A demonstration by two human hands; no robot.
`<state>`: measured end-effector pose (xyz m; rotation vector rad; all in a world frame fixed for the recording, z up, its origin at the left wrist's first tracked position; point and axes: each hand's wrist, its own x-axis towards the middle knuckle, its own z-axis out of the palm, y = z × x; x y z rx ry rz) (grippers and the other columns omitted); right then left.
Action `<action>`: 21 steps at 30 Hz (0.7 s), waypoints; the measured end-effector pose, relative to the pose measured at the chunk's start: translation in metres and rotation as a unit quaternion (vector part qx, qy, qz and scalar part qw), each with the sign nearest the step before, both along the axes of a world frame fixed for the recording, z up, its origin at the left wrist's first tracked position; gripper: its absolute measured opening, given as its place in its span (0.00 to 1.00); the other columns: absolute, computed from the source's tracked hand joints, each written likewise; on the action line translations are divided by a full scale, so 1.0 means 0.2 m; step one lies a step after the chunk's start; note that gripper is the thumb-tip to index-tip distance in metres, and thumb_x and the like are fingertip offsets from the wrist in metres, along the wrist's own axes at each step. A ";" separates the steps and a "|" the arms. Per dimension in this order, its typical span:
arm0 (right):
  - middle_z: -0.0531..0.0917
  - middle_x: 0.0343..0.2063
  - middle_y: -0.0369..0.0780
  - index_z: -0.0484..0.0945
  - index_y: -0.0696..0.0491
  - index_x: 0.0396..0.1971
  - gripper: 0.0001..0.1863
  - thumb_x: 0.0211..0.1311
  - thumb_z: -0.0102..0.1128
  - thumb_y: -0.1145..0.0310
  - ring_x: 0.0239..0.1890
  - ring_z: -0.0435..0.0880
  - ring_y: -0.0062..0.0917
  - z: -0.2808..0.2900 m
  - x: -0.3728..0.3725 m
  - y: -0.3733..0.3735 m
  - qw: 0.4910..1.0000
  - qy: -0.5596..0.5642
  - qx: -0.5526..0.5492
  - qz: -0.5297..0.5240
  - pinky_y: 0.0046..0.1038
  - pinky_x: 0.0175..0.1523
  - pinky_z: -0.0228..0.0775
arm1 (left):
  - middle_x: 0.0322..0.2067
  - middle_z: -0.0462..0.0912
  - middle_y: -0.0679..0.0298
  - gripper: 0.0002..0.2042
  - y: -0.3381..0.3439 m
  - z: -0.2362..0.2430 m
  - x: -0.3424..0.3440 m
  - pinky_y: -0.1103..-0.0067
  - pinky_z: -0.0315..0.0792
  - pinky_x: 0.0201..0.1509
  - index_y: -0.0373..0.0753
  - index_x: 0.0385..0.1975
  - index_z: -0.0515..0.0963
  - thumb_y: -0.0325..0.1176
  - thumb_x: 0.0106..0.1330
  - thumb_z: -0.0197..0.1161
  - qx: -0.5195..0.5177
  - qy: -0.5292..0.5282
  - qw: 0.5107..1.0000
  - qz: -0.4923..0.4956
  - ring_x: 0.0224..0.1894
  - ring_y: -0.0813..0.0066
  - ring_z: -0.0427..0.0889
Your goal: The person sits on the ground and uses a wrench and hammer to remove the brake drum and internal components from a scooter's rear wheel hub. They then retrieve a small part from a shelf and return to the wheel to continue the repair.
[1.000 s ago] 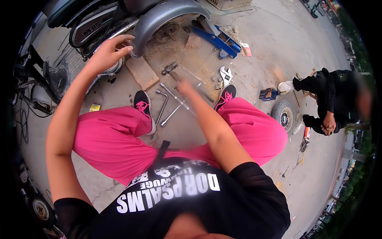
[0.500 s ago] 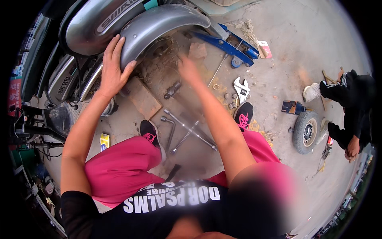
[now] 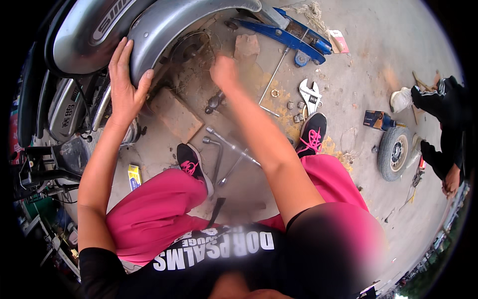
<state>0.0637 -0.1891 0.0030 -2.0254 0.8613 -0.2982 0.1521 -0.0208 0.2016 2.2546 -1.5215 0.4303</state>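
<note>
My left hand point(image 3: 125, 87) rests with spread fingers against the rounded edge of a grey metal fender point(image 3: 167, 25) on a three-wheeled or motorcycle-like vehicle. Under the fender is a dark round hub point(image 3: 185, 49) with thin wires or strands beside it. My right hand point(image 3: 224, 72) is close to those strands, its fingers smeared by motion and turned away, so any object in it is hidden. Below it lies a dark tool with a rounded head point(image 3: 214, 102), partly behind my forearm. A brick-like block point(image 3: 177, 115) sits on the ground between the fender and my left shoe.
A blue floor jack point(image 3: 284, 37) stands at the far side. An adjustable wrench point(image 3: 310, 97), several nuts point(image 3: 297, 118), a cross wrench point(image 3: 226, 142) and an L-shaped wrench point(image 3: 217, 157) lie around my feet. Rightward are a small wheel point(image 3: 395, 154), a blue box point(image 3: 378, 120) and another person's legs point(image 3: 438, 144).
The view has shifted, so the scene sits differently in the picture. My left hand stays on the fender; my right hand stays near the hub, still blurred.
</note>
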 end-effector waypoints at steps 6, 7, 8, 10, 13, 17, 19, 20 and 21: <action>0.80 0.32 0.56 0.76 0.54 0.45 0.16 0.57 0.46 0.73 0.39 0.80 0.49 0.05 -0.02 0.01 1.000 -0.005 -0.016 0.022 0.44 0.45 0.71 | 0.63 0.60 0.50 0.30 0.03 0.00 -0.01 0.66 0.53 0.67 0.36 0.63 0.59 0.43 0.63 0.56 -0.020 0.001 1.000 0.004 0.65 0.53 0.59; 0.80 0.31 0.56 0.77 0.55 0.43 0.15 0.57 0.46 0.72 0.38 0.80 0.49 -0.05 -0.03 0.06 1.000 -0.006 -0.013 0.010 0.44 0.43 0.72 | 0.63 0.60 0.50 0.30 0.00 0.00 -0.01 0.66 0.53 0.67 0.36 0.63 0.59 0.42 0.63 0.56 -0.023 0.008 1.000 -0.001 0.65 0.53 0.59; 0.80 0.29 0.56 0.78 0.57 0.40 0.14 0.56 0.47 0.71 0.36 0.80 0.49 -0.10 -0.02 0.08 1.000 -0.010 -0.008 0.002 0.44 0.42 0.72 | 0.62 0.60 0.51 0.30 -0.01 0.00 -0.01 0.66 0.55 0.65 0.37 0.62 0.62 0.40 0.60 0.61 -0.033 0.008 0.999 -0.012 0.62 0.53 0.61; 0.80 0.29 0.55 0.77 0.57 0.40 0.13 0.58 0.47 0.70 0.36 0.80 0.50 -0.07 -0.01 0.06 0.999 -0.037 -0.001 -0.006 0.44 0.41 0.72 | 0.62 0.60 0.51 0.30 0.01 0.00 -0.01 0.66 0.55 0.65 0.37 0.62 0.62 0.40 0.60 0.61 -0.030 0.004 1.000 -0.006 0.62 0.53 0.61; 0.80 0.29 0.54 0.77 0.56 0.41 0.13 0.60 0.47 0.68 0.36 0.80 0.50 -0.14 -0.03 0.03 0.998 -0.057 -0.020 0.007 0.45 0.42 0.71 | 0.62 0.61 0.51 0.30 0.04 -0.01 0.00 0.66 0.56 0.65 0.37 0.61 0.62 0.41 0.59 0.61 -0.035 -0.005 0.999 -0.013 0.62 0.53 0.61; 0.80 0.29 0.54 0.77 0.54 0.42 0.13 0.62 0.48 0.66 0.36 0.80 0.49 -0.18 -0.06 0.17 1.000 0.021 0.003 0.007 0.46 0.42 0.71 | 0.62 0.61 0.51 0.30 0.01 -0.02 -0.01 0.66 0.56 0.64 0.38 0.61 0.63 0.41 0.59 0.61 -0.043 -0.005 0.999 -0.015 0.62 0.53 0.62; 0.81 0.29 0.53 0.76 0.53 0.43 0.13 0.61 0.48 0.66 0.35 0.80 0.49 -0.15 -0.07 0.24 0.999 0.024 0.000 0.038 0.45 0.41 0.71 | 0.62 0.62 0.52 0.30 0.00 -0.03 0.02 0.66 0.57 0.64 0.38 0.61 0.63 0.41 0.59 0.61 -0.050 -0.004 0.999 -0.018 0.61 0.53 0.62; 0.81 0.29 0.53 0.76 0.52 0.43 0.14 0.61 0.48 0.67 0.35 0.80 0.48 -0.13 -0.07 0.26 0.998 0.025 -0.001 0.053 0.45 0.40 0.71 | 0.62 0.62 0.52 0.30 0.02 -0.03 0.01 0.66 0.57 0.64 0.38 0.61 0.63 0.42 0.59 0.61 -0.045 -0.008 0.999 -0.015 0.61 0.53 0.62; 0.81 0.29 0.53 0.76 0.52 0.44 0.14 0.60 0.48 0.67 0.35 0.80 0.48 -0.11 -0.05 0.22 0.998 0.040 -0.024 0.051 0.45 0.41 0.72 | 0.62 0.62 0.52 0.30 0.01 -0.03 0.02 0.66 0.57 0.64 0.38 0.61 0.63 0.42 0.59 0.61 -0.048 -0.014 0.998 -0.021 0.61 0.53 0.62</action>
